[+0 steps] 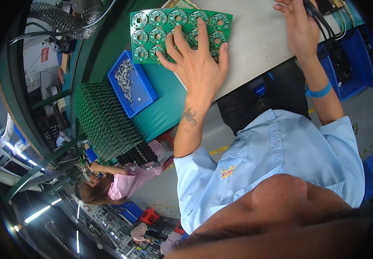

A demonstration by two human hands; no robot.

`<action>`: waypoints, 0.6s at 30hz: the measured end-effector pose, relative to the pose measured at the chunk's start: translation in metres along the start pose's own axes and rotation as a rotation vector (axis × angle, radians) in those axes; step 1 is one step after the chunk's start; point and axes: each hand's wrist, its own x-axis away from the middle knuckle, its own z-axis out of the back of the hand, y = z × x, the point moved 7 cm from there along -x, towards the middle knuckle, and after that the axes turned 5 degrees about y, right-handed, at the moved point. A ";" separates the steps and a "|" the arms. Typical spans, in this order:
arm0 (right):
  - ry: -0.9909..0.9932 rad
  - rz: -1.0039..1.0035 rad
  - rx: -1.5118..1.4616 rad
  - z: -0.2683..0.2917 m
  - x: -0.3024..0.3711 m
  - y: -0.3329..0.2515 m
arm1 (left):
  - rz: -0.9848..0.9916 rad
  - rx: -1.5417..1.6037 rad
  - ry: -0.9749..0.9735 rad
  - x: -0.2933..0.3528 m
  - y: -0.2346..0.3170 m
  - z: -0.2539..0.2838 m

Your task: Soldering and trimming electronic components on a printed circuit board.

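My left hand (197,69) lies with its fingers spread on a green circuit board panel (168,38). Rows of round boards with holes in their middles make up this panel. At the upper right, my right hand (302,32) is raised over the pale work surface, a blue band round its wrist. Black cables (323,21) run from its fingers along its outer side toward a blue bin. The top edge cuts off some fingertips of that hand. Left of the panel, a blue tray (145,82) contains many small silvery parts (125,77).
A tall stack of green boards (102,118) stands on the green mat (162,105) at the left. Blue bins (354,82) with black parts stand at the right. A co-worker in pink (121,185) sits at lower left. A ribbed duct (61,17) hangs at upper left.
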 end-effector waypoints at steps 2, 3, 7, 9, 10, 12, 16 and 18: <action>-0.180 0.131 0.406 -0.015 0.023 -0.035 | 0.004 0.014 0.001 0.002 -0.003 0.000; -0.083 0.163 0.361 -0.024 0.028 -0.060 | 0.008 0.021 0.002 0.003 -0.004 -0.001; 0.012 0.059 0.395 -0.015 0.030 -0.070 | 0.013 0.042 0.003 0.002 -0.003 -0.002; 0.002 -0.082 0.468 -0.010 0.031 -0.060 | 0.021 0.046 0.001 0.002 -0.003 -0.002; 0.003 -0.082 0.469 -0.013 0.032 -0.061 | 0.020 0.047 0.001 0.001 -0.003 -0.003; -0.051 0.132 0.250 -0.036 0.039 -0.073 | 0.026 0.055 -0.003 -0.001 -0.002 -0.003; -0.138 0.317 0.154 -0.052 0.061 -0.083 | 0.041 0.061 -0.014 0.000 -0.003 -0.003; -0.205 0.275 0.408 -0.057 0.069 -0.076 | 0.052 0.064 -0.020 0.001 -0.003 -0.003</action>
